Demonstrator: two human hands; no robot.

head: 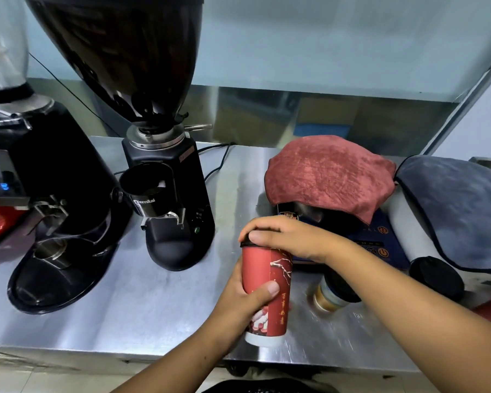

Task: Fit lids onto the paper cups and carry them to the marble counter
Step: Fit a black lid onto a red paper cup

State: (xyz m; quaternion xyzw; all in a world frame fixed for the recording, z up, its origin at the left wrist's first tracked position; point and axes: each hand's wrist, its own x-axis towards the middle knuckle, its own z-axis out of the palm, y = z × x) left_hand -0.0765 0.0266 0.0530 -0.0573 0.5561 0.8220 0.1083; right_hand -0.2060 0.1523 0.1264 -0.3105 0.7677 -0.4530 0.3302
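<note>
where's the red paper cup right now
In the head view, the red paper cup stands low and centre on the steel counter, gripped by the left hand, right hand pressing its black lid, right of the coffee grinder.

A brushed-steel surface (159, 302) carries everything here. Two black coffee grinders stand on it: one (54, 222) at the left edge, another (170, 205) just right of it, toward the back. A red paper cup (267, 293) stands near the front edge. A lidded second cup (330, 295) sits right of that. Toward the back right lie a red cloth (329, 174) and a grey cloth (459, 211).
</note>
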